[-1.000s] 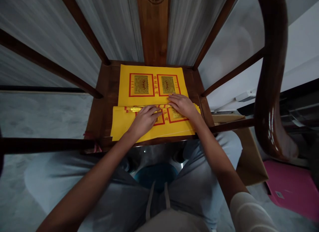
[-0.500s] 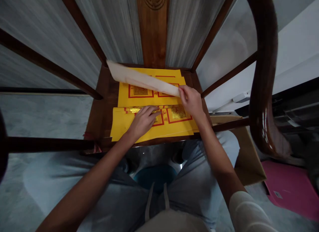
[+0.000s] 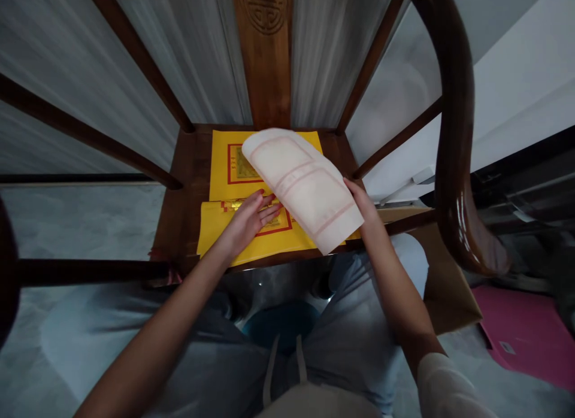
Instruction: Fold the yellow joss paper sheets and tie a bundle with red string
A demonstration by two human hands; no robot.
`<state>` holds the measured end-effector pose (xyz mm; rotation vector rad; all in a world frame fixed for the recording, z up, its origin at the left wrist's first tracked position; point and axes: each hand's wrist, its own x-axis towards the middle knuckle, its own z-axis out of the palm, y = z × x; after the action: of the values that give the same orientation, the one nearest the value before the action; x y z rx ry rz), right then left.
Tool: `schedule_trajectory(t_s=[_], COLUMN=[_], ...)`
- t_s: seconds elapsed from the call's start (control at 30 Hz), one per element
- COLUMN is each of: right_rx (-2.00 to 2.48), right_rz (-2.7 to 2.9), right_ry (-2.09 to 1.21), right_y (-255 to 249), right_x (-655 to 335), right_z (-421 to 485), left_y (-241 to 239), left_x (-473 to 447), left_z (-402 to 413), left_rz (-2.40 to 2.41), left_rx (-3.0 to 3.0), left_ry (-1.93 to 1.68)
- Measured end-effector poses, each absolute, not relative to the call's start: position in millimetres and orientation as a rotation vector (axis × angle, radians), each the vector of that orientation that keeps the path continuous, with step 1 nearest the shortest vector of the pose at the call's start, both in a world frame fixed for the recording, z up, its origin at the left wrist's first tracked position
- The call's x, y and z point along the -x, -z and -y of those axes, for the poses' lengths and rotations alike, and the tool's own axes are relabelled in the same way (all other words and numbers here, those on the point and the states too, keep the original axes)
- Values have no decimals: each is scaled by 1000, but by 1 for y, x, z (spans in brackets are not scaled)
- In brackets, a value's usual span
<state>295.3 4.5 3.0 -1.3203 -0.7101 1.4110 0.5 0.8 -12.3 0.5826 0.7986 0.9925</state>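
A sheet of paper [image 3: 305,187], its pale back toward me with faint pink frames showing through, is curved and tilted above the seat. My right hand [image 3: 365,205] grips it by its right edge; the thumb side shows, the other fingers are partly behind the sheet. Beside the sheet's lower left edge, my left hand [image 3: 251,217] is open, palm turned up and fingers apart. Whether its fingertips touch the sheet I cannot tell. Below it lies the near stack of yellow printed paper [image 3: 211,232], with red frames and gold foil. A second yellow stack [image 3: 218,166] lies behind it.
The papers rest on a dark wooden chair seat [image 3: 179,226] with a carved back slat [image 3: 266,64] and a curved armrest [image 3: 456,136] at right. A cardboard box [image 3: 449,280] and a pink plastic item [image 3: 525,334] are on the floor at right. Something teal [image 3: 281,322] is under the seat.
The sheet has swung from nearly edge-on over the far stack to face me, nearer and further right. My right hand moved right and down with it. My left hand turned palm up off the near stack.
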Motion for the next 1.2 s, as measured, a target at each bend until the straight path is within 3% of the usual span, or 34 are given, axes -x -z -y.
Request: schedule_trajectory(t_s=[0.17, 0.27, 0.8, 1.0, 1.2], right_rx=[1577, 1700, 1831, 1681, 1772], right_rz=[962, 1126, 1188, 1177, 1289], right_ry=[-874, -766, -930, -1196, -1010], right_y=[18, 25, 20, 17, 18], right_x=[-316, -324, -309, -309, -311], right_z=[18, 31, 46, 53, 50], left_y=[8, 3, 8, 12, 16], left_x=[5, 7, 5, 9, 14], left_z=[-10, -10, -7, -10, -15], left_rz=[-852, -875, -1196, -1234, -1197], left_rx=[-529, -579, -1070, -1016, -896], left_ry=[-936, -911, -1181, -1227, -1033])
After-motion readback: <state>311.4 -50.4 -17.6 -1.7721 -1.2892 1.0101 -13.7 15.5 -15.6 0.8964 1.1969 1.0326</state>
